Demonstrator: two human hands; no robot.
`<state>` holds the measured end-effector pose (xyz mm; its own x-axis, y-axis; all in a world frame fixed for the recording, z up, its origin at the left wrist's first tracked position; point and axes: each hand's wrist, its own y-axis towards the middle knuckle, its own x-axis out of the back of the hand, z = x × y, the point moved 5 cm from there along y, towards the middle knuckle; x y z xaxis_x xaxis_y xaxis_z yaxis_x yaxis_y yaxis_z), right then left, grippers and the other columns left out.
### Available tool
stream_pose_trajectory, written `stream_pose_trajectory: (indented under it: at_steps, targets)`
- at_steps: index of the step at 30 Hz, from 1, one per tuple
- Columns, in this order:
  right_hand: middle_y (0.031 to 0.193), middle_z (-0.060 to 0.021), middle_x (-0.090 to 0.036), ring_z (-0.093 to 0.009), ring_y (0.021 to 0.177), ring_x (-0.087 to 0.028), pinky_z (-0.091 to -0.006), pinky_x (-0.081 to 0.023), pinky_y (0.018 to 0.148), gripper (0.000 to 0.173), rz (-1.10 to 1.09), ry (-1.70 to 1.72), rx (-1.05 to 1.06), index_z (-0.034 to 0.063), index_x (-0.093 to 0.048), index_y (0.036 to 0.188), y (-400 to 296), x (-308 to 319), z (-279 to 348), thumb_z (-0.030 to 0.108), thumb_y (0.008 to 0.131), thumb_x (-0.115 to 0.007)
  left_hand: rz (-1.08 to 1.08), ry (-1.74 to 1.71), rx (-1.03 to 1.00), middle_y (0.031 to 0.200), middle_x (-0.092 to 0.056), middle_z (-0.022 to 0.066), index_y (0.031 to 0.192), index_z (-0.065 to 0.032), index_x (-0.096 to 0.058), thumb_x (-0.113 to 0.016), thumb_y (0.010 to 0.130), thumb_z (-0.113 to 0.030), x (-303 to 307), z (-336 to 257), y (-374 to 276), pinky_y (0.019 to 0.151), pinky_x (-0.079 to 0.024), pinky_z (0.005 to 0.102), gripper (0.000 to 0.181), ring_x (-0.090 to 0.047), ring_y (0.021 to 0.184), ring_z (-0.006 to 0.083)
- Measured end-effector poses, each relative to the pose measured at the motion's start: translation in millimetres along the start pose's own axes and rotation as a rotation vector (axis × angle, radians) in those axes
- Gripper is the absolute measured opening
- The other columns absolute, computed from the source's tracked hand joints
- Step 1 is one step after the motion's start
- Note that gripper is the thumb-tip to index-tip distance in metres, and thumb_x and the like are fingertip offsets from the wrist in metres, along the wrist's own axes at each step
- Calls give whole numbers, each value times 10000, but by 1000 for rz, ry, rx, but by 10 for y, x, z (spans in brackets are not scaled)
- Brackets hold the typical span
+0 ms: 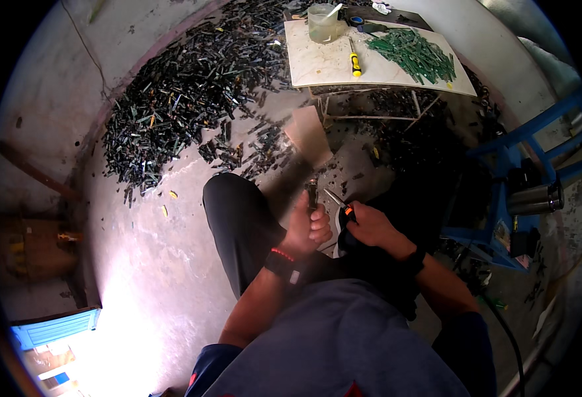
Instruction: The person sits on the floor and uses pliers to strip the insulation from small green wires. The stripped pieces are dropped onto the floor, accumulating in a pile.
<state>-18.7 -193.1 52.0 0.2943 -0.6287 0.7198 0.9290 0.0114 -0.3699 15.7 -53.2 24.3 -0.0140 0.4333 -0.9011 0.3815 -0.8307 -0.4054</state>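
Note:
In front of my lap, my left hand (pixel 309 226) is closed around a narrow dark piece (pixel 312 193). The piece stands up out of the fist, with my thumb along its side; its exact kind is not clear. Just to the right, my right hand (pixel 372 226) grips a pair of long-nose pliers (pixel 341 202) with orange and black handles. Their metal tip points up and left, close to the dark piece but apart from it. My fingers hide most of the handles. A brown cardboard piece (pixel 308 134) lies on the floor beyond both hands.
A big heap of dark strips (pixel 186 94) spreads over the floor ahead and left. On a low table (pixel 315 69) are green circuit-board strips (pixel 417 52), a yellow-handled screwdriver (pixel 355 62) and a cloudy plastic cup (pixel 322 27). A blue chair (pixel 504 198) at right bears a metal flask (pixel 534 199).

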Motion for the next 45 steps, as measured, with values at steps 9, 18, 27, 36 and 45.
stream_pose_trajectory:
  at_steps: [9, 18, 27, 36, 45]
  targets:
    - [947, -171, -591, -353, 905, -555, -444, -463, 770, 281, -99, -214, -35, 15, -541, 974, 2, 34, 194, 163, 735, -533, -79, 43, -1, 470, -237, -39, 558, -141, -352, -308, 872, -648, 45, 19, 1, 364, -183, 248, 598, -187, 366, 103]
    - [921, -174, -594, -351, 882, -560, -446, -470, 752, 234, -158, -259, -4, 5, -541, 943, -2, 59, 335, 118, 738, -542, -165, 66, -12, 488, -215, -42, 575, -143, -341, -314, 872, -648, 42, 17, -19, 363, -172, 242, 586, -171, 383, 99]
    - [756, -159, -605, -304, 739, -586, -396, -474, 646, 102, -373, -476, 186, 18, -566, 788, 29, 208, 341, 97, 731, -535, -156, 49, 17, 491, -214, -42, 571, -148, -331, -305, 873, -651, 31, 30, 3, 358, -163, 245, 588, -169, 384, 99]
    - [817, -204, -605, -370, 837, -578, -429, -449, 754, 202, -82, -207, 55, -3, -559, 850, 83, 164, 219, 166, 753, -505, -223, 123, 5, 494, -213, -41, 569, -151, -313, -297, 871, -660, -23, 5, -8, 354, -156, 248, 592, -166, 384, 100]
    - [870, -245, -578, -398, 886, -552, -440, -426, 743, 320, 138, 128, -33, -32, -519, 896, 128, -59, 49, 256, 758, -503, -251, 119, -16, 496, -205, -43, 568, -151, -296, -299, 873, -656, -30, 16, 6, 367, -136, 252, 590, -160, 389, 100]
